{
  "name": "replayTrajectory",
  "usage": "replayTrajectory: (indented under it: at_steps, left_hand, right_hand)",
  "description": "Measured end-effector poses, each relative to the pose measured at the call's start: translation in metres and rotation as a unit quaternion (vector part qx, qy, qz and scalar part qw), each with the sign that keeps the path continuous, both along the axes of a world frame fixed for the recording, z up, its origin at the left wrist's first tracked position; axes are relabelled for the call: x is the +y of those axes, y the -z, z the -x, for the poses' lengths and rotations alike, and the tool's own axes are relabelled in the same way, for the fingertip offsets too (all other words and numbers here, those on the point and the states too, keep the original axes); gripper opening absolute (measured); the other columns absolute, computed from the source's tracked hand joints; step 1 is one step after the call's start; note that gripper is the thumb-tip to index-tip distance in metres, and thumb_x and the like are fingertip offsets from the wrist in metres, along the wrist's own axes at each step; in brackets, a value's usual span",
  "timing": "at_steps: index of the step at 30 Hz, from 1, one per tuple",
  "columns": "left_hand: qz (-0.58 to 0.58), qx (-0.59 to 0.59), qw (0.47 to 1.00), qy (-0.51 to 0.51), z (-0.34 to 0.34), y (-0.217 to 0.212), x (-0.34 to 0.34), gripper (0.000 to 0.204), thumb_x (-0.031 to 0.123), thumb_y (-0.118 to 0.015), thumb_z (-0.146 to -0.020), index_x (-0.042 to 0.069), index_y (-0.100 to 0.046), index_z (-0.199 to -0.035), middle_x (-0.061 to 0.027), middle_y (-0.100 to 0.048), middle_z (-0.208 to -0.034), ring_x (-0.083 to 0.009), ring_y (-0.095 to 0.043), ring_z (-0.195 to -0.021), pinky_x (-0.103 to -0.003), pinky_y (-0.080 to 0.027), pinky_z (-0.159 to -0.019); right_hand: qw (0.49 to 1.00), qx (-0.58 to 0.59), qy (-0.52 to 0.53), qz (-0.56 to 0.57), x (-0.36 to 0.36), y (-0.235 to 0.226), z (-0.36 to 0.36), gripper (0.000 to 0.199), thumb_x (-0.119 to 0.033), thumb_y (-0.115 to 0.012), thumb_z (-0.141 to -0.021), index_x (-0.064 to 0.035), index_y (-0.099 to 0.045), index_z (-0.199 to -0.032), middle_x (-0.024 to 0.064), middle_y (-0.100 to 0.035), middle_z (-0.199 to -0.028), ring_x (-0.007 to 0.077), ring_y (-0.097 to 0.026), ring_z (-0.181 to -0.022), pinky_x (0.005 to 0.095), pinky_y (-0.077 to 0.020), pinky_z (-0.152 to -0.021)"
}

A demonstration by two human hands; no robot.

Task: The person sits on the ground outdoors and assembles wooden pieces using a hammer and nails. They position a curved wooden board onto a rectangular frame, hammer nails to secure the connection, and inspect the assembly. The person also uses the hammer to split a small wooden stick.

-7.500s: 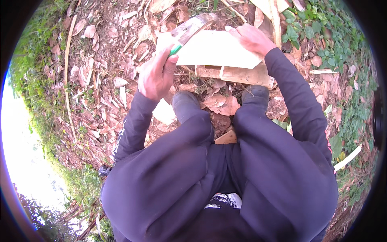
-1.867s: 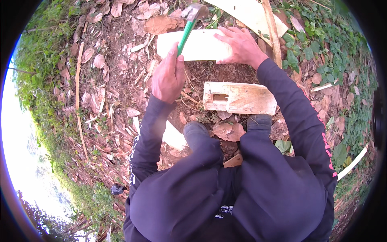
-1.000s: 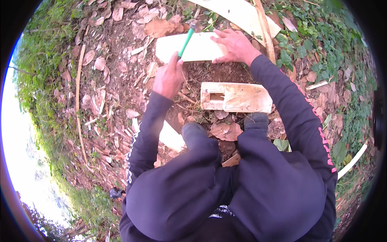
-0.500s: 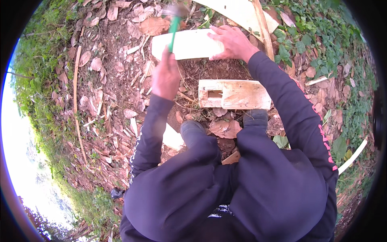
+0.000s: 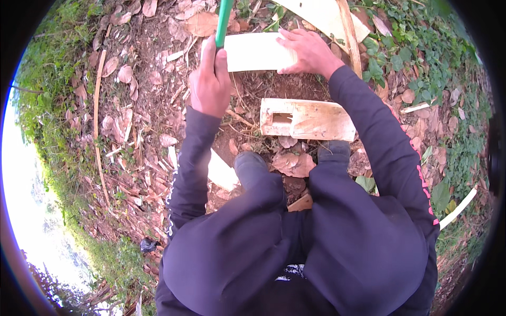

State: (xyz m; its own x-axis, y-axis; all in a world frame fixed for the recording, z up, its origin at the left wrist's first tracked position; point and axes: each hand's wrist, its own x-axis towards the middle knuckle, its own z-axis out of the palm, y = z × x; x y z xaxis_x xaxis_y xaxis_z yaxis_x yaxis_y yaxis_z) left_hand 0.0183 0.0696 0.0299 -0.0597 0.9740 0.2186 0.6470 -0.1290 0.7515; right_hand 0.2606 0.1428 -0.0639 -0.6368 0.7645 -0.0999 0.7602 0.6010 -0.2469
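My left hand grips the green handle of a chopping tool, raised so that its blade runs out of the top of the view. My right hand presses flat on the right end of a pale wooden slab lying on the ground in front of me. Closer to my knees lies a second pale block with a rectangular notch cut near its left end.
I squat in dark clothes on bare soil strewn with dry leaves and wood chips. A long pale plank lies at the top right, a thin stick at the left. Green ground plants cover the right side.
The green-handled tool has swung up from the slab and its blade has left the view. My right hand has stayed on the slab.
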Motion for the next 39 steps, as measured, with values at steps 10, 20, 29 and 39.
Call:
replayTrajectory:
  at_steps: [10, 20, 29, 39]
  left_hand:
    - [0.046, 0.006, 0.999, -0.011, 0.001, 0.014, -0.02, 0.038, 0.026, -0.047, -0.103, 0.005, -0.051, -0.135, -0.0147, -0.058, -0.065, -0.0145, -0.055, -0.05, -0.034, -0.044, -0.045]
    - [0.088, 0.162, 0.98, 0.071, 0.014, 0.042, -0.007, 0.033, 0.023, -0.047, -0.1, 0.008, -0.054, -0.128, -0.0243, -0.065, -0.079, -0.0443, -0.064, -0.069, -0.049, -0.051, -0.06]
    - [0.178, -0.019, 0.955, -0.239, 0.105, 0.062, -0.1, 0.036, 0.032, -0.043, -0.102, 0.001, -0.056, -0.117, -0.0168, -0.063, -0.074, -0.0301, -0.056, -0.055, -0.041, -0.042, -0.052]
    - [0.134, 0.201, 0.931, -0.273, 0.136, 0.104, -0.174, 0.034, 0.022, -0.057, -0.095, 0.0, -0.053, -0.121, -0.0196, -0.057, -0.104, -0.0335, -0.058, -0.095, -0.044, -0.046, -0.078]
  right_hand:
    - [1.0, 0.018, -0.014, -0.013, -0.003, 0.014, 0.0, 0.092, -0.067, -0.071, -0.071, -0.0074, -0.051, -0.138, 0.009, -0.044, -0.149, 0.0283, -0.044, -0.133, 0.0458, -0.0365, -0.108]
    - [0.999, 0.042, -0.026, 0.011, 0.0, 0.005, -0.002, 0.091, -0.067, -0.07, -0.071, -0.0065, -0.053, -0.137, 0.0116, -0.045, -0.148, 0.0288, -0.044, -0.133, 0.0482, -0.0365, -0.109]
    - [0.995, 0.039, 0.045, 0.08, 0.005, -0.002, 0.01, 0.079, -0.045, -0.082, -0.069, -0.0013, -0.052, -0.127, 0.0157, -0.053, -0.12, 0.0319, -0.049, -0.119, 0.0463, -0.0389, -0.102]
    - [0.98, 0.186, -0.008, 0.075, -0.042, -0.036, 0.025, 0.049, -0.012, -0.07, -0.078, 0.0006, -0.047, -0.12, 0.0193, -0.057, -0.113, 0.0355, -0.055, -0.105, 0.042, -0.0463, -0.092]
